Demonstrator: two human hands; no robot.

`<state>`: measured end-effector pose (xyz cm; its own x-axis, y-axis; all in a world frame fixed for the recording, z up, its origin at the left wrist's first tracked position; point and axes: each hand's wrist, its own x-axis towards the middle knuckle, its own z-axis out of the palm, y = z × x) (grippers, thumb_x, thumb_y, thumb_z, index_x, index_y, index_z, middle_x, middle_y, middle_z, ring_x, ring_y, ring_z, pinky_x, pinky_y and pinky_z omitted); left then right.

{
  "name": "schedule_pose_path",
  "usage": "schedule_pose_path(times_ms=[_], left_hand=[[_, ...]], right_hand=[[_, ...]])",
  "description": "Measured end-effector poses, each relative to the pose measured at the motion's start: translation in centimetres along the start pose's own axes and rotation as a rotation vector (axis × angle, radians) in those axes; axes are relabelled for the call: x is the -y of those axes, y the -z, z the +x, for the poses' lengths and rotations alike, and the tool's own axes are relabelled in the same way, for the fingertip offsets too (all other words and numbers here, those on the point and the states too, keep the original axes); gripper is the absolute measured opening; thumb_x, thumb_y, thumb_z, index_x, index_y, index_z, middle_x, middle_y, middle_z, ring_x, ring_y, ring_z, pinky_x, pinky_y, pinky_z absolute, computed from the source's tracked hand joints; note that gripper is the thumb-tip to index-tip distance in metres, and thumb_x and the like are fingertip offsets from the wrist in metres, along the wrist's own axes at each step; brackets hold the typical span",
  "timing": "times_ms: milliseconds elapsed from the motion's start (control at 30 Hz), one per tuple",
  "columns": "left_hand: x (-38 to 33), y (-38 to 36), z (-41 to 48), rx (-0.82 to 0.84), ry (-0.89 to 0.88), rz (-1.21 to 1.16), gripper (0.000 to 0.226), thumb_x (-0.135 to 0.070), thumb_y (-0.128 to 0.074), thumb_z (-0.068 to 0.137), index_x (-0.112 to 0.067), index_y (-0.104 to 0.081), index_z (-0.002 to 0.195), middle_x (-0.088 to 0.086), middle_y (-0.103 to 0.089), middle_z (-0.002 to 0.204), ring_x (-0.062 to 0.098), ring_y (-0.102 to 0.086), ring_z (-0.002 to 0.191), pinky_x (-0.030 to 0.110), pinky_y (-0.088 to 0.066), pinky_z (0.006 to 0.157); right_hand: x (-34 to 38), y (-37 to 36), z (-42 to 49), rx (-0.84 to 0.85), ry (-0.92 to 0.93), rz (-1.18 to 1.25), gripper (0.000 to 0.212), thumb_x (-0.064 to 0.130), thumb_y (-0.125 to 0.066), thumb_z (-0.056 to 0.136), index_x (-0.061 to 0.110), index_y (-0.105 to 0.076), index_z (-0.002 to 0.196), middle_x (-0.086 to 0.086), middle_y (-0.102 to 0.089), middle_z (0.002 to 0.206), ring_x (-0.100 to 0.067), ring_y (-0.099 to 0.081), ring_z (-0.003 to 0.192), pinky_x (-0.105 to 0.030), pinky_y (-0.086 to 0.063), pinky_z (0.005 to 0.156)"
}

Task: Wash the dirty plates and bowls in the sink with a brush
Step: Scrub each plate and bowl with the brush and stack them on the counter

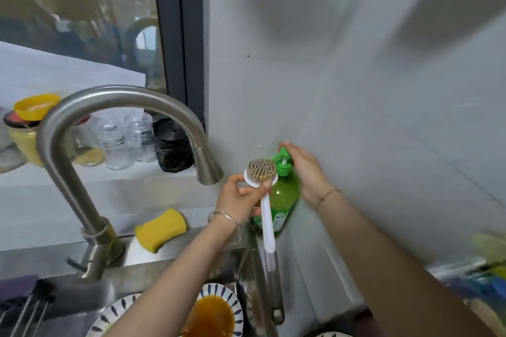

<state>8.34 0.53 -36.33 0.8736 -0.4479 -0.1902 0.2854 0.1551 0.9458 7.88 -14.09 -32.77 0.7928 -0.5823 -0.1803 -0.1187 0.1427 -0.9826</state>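
Note:
My left hand point(238, 200) grips a white long-handled dish brush point(267, 216) just below its head, bristles turned up beside the pump nozzle of a green soap bottle point(284, 194). My right hand point(304, 169) rests on top of the bottle's pump, fingers curled over it. The bottle stands at the wall behind the sink. Down in the steel sink point(175, 268) lie a white bowl with blue marks holding brown sauce point(216, 314) and a patterned plate point(115, 312), both partly hidden by my left forearm.
A curved steel faucet point(90, 123) arches over the sink at left. A yellow sponge point(161, 228) lies on the back ledge. Jars and glasses point(123, 139) crowd the windowsill. A dark rack point(27, 306) sits at the sink's left; blurred items lie at the right edge.

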Motion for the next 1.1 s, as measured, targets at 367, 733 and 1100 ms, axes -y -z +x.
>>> schedule_pose_path(times_ms=[367,733,1100], left_hand=[[1.4,-0.5,1.7,-0.02,-0.04,0.051,0.034,-0.012,-0.073,0.083,-0.007,-0.049,0.106,0.013,-0.072,0.081,0.014,-0.07,0.064,0.032,-0.06,0.058],[1.6,-0.3,1.8,-0.005,-0.053,0.072,0.033,-0.012,-0.074,0.082,-0.009,-0.049,0.104,0.011,-0.073,0.079,0.016,-0.07,0.067,0.033,-0.06,0.059],[1.2,1.1,0.3,-0.009,-0.042,0.024,0.035,-0.009,-0.073,0.082,-0.006,-0.047,0.107,0.017,-0.073,0.084,0.019,-0.07,0.06,0.028,-0.056,0.051]], right_hand=[[-1.9,0.0,0.7,0.106,0.015,0.262,0.015,0.021,-0.055,0.095,0.011,-0.065,0.09,0.002,-0.065,0.068,-0.009,-0.064,0.062,-0.025,-0.053,0.06],[-2.7,0.0,1.1,0.109,0.031,0.275,0.013,0.018,-0.055,0.095,0.009,-0.063,0.09,-0.002,-0.066,0.081,-0.015,-0.063,0.073,-0.03,-0.053,0.071],[-2.2,-0.2,1.0,0.171,-0.011,0.268,0.018,0.026,-0.054,0.095,0.015,-0.063,0.085,0.001,-0.066,0.067,-0.015,-0.064,0.065,-0.031,-0.051,0.067]])
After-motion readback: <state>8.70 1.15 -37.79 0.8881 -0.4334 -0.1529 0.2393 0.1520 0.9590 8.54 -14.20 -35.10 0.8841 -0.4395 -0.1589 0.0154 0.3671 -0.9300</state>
